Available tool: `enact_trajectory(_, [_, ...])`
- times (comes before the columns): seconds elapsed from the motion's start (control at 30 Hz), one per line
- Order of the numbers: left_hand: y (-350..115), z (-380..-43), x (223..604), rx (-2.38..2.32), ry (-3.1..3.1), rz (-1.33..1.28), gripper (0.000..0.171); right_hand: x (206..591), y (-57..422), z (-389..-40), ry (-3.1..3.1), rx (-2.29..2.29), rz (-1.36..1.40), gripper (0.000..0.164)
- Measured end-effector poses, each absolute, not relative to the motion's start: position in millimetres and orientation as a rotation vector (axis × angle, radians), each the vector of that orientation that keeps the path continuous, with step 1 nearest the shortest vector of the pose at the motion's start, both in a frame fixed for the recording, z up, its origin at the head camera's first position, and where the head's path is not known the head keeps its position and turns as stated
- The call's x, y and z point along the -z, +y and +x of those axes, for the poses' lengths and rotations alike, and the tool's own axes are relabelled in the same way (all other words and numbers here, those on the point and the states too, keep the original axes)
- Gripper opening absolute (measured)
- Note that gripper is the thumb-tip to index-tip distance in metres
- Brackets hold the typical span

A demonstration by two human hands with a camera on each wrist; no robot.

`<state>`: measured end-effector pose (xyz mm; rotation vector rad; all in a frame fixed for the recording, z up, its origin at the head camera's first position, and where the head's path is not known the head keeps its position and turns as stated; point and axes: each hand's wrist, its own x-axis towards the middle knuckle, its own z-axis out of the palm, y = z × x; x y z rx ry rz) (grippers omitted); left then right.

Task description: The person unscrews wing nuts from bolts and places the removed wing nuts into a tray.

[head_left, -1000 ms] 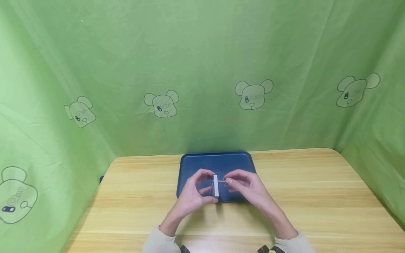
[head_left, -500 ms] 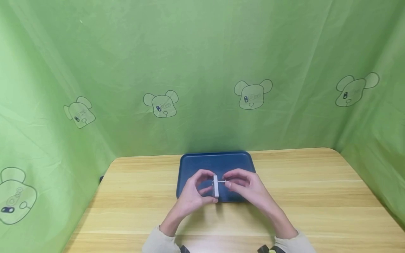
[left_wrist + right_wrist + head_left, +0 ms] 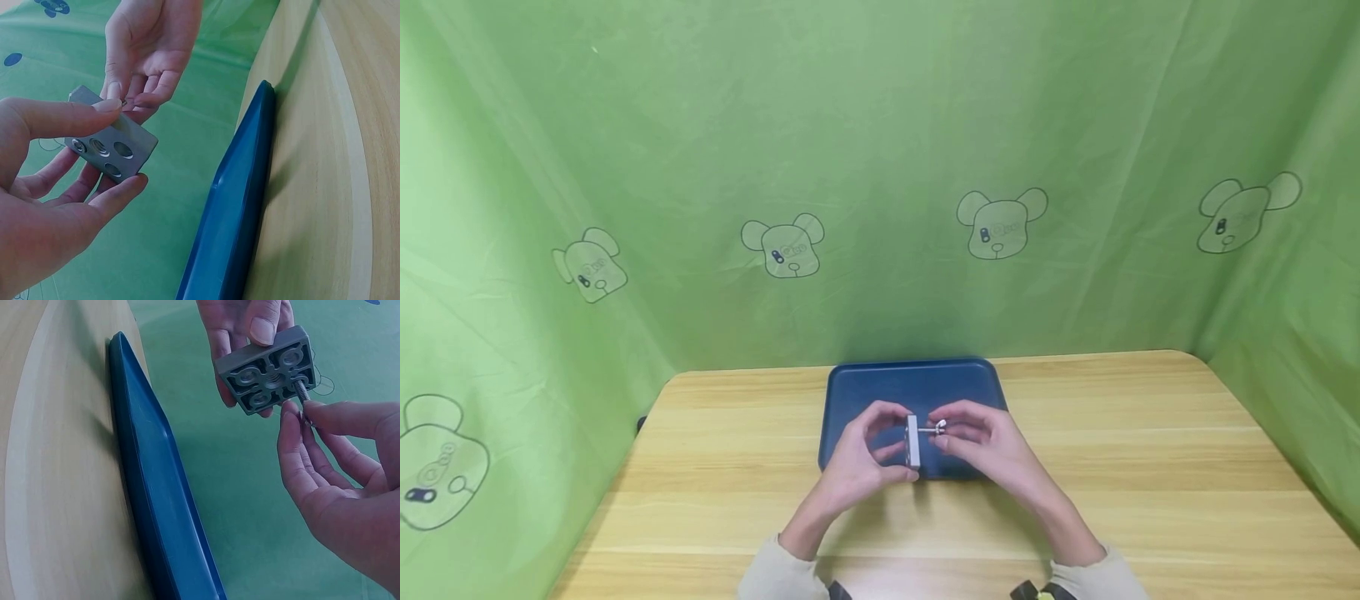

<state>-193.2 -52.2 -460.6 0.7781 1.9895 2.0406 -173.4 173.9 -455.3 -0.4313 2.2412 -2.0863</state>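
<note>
Above the tray, my left hand [image 3: 861,454] holds a small square grey metal block [image 3: 912,442] by its edges, thumb on one side and fingers on the other. Several round holes show on one face of the block [image 3: 112,147]; its other face [image 3: 270,375] has recessed pockets. A threaded wing screw [image 3: 301,390] stands out from a corner hole of that recessed face. My right hand [image 3: 988,437] pinches the screw's outer end with thumb and fingertips. In the head view the screw's silvery head [image 3: 941,426] shows between those fingers. How deep the screw sits is hidden.
A blue tray [image 3: 917,379] lies under the hands at the back of the wooden table [image 3: 1097,467]. Green curtains [image 3: 887,167] with printed bear heads hang behind and at both sides.
My right fingers have shifted around the screw's end, and its winged head has turned into sight. My left hand and the block have stayed nearly still.
</note>
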Motion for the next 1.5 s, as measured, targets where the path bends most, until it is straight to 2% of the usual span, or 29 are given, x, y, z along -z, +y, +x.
enact_trajectory(0.5, [-52.3, -193.9, 461.1, -2.043, 1.999, 0.769, 0.071, 456.2, 172.2, -171.9, 2.282, 2.047, -0.410, 0.032])
enact_trajectory(0.73, [-52.3, -194.0, 461.8, -2.042, 2.012, 0.766, 0.071, 456.6, 172.7, -173.3, 2.284, 2.050, -0.433, 0.025])
enact_trajectory(1.5, [-51.6, -192.9, 460.7, -2.045, 2.008, 0.759, 0.071, 453.8, 174.9, -172.4, 2.253, 2.089, -0.425, 0.022])
